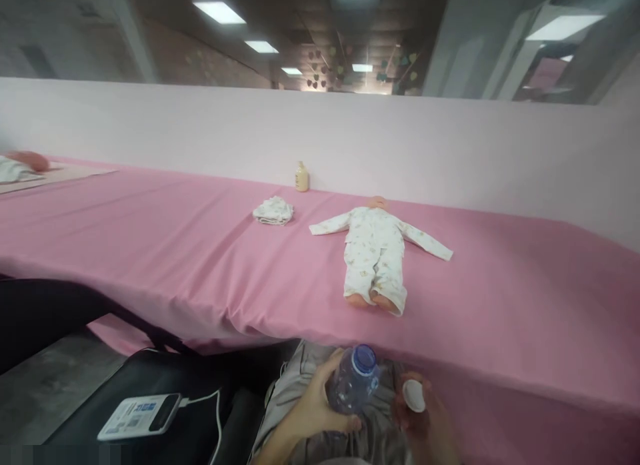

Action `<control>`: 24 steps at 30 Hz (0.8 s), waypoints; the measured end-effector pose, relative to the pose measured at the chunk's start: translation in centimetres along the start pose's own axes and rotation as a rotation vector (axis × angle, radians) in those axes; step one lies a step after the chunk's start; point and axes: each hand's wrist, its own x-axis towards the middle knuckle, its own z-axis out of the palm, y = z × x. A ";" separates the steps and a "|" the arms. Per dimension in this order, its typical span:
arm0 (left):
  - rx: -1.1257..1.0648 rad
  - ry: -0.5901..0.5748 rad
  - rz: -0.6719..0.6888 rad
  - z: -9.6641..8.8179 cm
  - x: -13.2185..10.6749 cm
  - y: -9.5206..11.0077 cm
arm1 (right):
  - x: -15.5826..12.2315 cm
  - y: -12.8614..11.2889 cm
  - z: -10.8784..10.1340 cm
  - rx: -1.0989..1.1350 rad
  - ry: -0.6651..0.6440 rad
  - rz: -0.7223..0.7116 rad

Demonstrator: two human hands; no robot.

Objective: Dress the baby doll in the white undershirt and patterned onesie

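My left hand (323, 398) is wrapped round a clear plastic bottle (347, 385) with a blue top, tilted over my lap. To its right, my right hand (425, 421) is closed on a small round white cap (414, 395). The cap and the bottle are apart. Beyond my hands, on the pink-covered table (210, 265), lies a doll (375, 245) on its back. It wears a white printed baby outfit with the sleeves spread out, and its legs show at the trouser ends.
A folded white printed cloth (273, 211) lies left of the doll. Behind it a cream pump bottle (301, 177) stands against the white wall (225, 131). At my left is a black chair (200, 385) with a white power bank (140, 416) and cable. Another doll (30, 161) lies far left.
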 end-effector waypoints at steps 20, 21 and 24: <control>0.441 -0.323 0.082 2.0 1.1 -3.9 | -0.5 -4.2 2.4 -0.983 0.263 -0.404; 0.447 -0.319 0.078 1.9 1.1 -3.9 | -0.6 -4.2 2.3 -0.961 0.265 -0.379; 0.455 -0.305 0.072 1.9 1.2 -4.0 | -0.6 -4.2 1.7 -0.928 0.264 -0.321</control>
